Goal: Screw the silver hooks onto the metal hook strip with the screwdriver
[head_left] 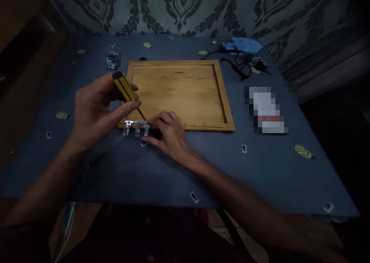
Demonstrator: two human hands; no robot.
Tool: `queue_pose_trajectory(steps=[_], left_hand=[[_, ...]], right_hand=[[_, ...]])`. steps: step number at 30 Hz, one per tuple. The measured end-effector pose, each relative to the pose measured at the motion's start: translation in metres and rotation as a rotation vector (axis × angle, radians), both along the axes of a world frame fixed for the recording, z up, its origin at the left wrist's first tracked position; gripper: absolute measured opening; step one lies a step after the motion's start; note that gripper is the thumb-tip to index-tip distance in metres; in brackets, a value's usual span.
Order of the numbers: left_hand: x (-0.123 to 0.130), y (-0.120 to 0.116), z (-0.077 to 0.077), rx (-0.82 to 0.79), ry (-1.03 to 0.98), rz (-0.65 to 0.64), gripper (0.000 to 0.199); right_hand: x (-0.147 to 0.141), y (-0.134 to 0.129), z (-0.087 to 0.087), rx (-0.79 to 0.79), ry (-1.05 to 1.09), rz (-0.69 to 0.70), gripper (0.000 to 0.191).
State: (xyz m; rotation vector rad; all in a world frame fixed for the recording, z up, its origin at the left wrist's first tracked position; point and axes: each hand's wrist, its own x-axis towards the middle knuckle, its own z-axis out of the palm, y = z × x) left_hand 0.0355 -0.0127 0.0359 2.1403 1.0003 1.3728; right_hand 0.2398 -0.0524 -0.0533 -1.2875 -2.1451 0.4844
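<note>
My left hand (98,107) is closed around the yellow and black handle of a screwdriver (123,86). Its thin dark shaft slants down and right, and the tip meets or nearly meets a metal hook rail (138,123). That rail, with its silver hooks, lies along the near left edge of a wooden framed panel (176,87). My right hand (170,135) pinches the rail's right end against the frame, thumb below and fingers above. Small dark holes show in the near edge to the right of this hand. Any screw under the tip is too small to make out.
Beyond the panel's left corner lies a small pile of metal hooks (113,60). Dark-framed glasses (239,68) and a blue cloth (242,45) are at the back right. A blurred-out flat object (267,109) lies right of the panel. The blue table covering (138,178) ends at the near edge.
</note>
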Motion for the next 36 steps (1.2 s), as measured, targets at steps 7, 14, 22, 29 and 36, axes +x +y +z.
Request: queue_pose_trajectory(steps=[7,14,22,29,36], left_hand=[[0.001,-0.001,0.001,-0.075,-0.024,-0.076,0.031],[0.002,0.0,-0.005,-0.079,0.034,-0.115,0.027],[0.0,-0.001,-0.008,-0.104,0.07,-0.137,0.027],[-0.001,-0.004,-0.005,-0.128,0.127,-0.19,0.022],[-0.001,-0.004,-0.002,-0.061,0.177,-0.158,0.025]], right_hand=[[0.0,0.0,0.001,-0.005,0.004,0.01,0.052],[0.0,0.0,0.004,-0.025,-0.018,0.008,0.051],[0.0,-0.001,0.002,-0.006,-0.025,0.01,0.048],[0.0,0.0,0.002,-0.004,-0.018,0.008,0.051],[0.0,0.0,0.0,0.001,-0.007,0.013,0.048]])
